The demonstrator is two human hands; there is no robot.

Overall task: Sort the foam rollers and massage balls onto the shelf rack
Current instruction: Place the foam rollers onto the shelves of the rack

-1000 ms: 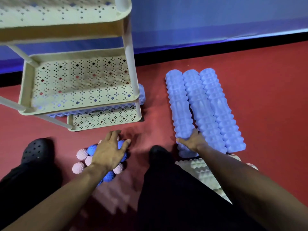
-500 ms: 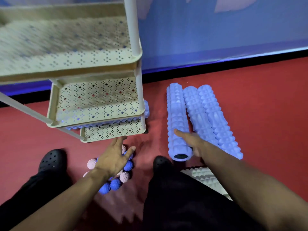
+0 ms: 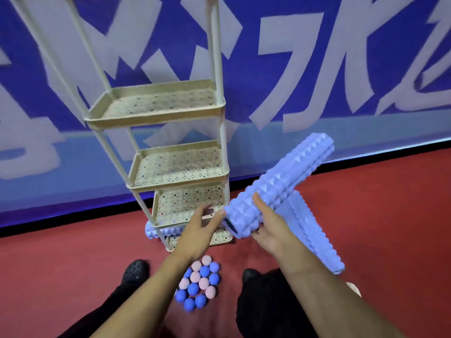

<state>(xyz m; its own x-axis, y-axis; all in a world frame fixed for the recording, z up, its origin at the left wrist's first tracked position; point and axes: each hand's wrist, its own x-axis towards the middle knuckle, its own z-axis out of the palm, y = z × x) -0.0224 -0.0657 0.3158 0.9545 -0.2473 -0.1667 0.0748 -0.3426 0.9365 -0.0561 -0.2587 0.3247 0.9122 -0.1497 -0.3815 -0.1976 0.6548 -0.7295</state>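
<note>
My right hand (image 3: 271, 225) grips the near end of a light-blue ridged foam roller (image 3: 285, 181), lifted off the floor and slanting up to the right. My left hand (image 3: 200, 228) is open, fingers spread, reaching at the roller's near end, in front of the cream shelf rack (image 3: 156, 118). More blue rollers (image 3: 314, 230) lie on the red floor behind the lifted one. Another blue roller (image 3: 161, 231) lies on a low tier of the rack. A cluster of several pink and blue spiky massage balls (image 3: 199, 284) sits on the floor between my feet.
The rack has perforated tiers and stands against a blue banner wall (image 3: 317, 69). My black shoes (image 3: 135, 270) flank the ball cluster. Red floor (image 3: 390, 215) stretches to the right.
My right hand has lifted one blue roller off the floor and swung it up toward the rack. My left hand left the massage balls and rose toward the roller. The view tilted up.
</note>
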